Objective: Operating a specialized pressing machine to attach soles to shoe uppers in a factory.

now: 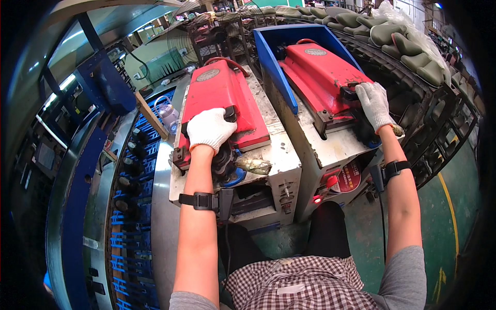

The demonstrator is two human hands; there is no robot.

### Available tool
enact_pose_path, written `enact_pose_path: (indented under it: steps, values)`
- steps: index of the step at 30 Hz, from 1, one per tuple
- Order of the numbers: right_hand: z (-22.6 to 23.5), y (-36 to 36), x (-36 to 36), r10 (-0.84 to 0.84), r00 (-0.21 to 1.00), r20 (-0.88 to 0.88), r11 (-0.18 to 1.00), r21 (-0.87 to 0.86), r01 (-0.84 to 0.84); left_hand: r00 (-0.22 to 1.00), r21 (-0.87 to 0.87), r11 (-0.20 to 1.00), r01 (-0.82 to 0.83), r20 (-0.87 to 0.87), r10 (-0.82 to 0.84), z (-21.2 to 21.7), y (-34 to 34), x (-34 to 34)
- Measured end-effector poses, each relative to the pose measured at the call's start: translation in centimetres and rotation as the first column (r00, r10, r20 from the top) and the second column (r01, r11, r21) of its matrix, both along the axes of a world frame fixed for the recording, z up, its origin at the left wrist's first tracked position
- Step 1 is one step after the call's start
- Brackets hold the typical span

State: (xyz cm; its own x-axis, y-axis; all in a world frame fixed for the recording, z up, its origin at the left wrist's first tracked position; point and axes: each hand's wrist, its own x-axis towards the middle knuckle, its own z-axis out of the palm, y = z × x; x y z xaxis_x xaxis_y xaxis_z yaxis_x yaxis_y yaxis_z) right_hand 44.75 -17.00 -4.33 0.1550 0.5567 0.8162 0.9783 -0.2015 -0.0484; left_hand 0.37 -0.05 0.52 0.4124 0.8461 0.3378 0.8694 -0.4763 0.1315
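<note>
Red painted metal covers the two press lids — long, flat, sloping slabs with an oval badge near the far end and a black handle at the near edge. The left lid (219, 101) sits on a scuffed grey machine body (274, 165); the right lid (318, 75) sits on a second grey body (330, 150), backed by a blue guard (274, 62). Both hands wear white knit gloves. The left hand (209, 129) curls closed over the left lid's black handle (230, 113), fingers wrapped down across it. The right hand (374, 106) lies on the right lid's handle (349, 92) at the near corner, fingers bent over it — how tightly it grips I cannot tell. Olive-green shoe parts (392, 39) line a rack beyond the right machine.
</note>
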Motion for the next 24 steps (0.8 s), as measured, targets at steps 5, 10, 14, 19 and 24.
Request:
enact_pose_path:
  steps: [5,10,14,19,24]
  values:
    - [0.18,-0.03,-0.36,-0.001,1.000,-0.025,1.000,-0.011,0.001,1.000,0.009,1.000,0.005,0.007,-0.005,-0.12,0.09,-0.12]
    - [0.03,0.07,-0.07,0.012,1.000,-0.004,1.000,0.006,-0.012,1.000,0.015,1.000,0.002,0.002,-0.002,-0.07,0.07,-0.10]
    - [0.06,0.01,-0.19,0.013,1.000,-0.015,1.000,0.001,-0.013,1.000,0.025,1.000,0.002,-0.002,-0.002,-0.07,-0.01,-0.07]
    - [-0.01,0.01,-0.06,0.004,1.000,0.003,1.000,-0.012,-0.004,1.000,0.014,1.000,-0.001,0.006,0.001,0.01,-0.07,-0.05]
    - [-0.19,0.05,0.06,-0.002,1.000,0.017,1.000,0.003,0.002,1.000,0.026,1.000,-0.006,-0.006,0.006,-0.08,0.02,0.00]
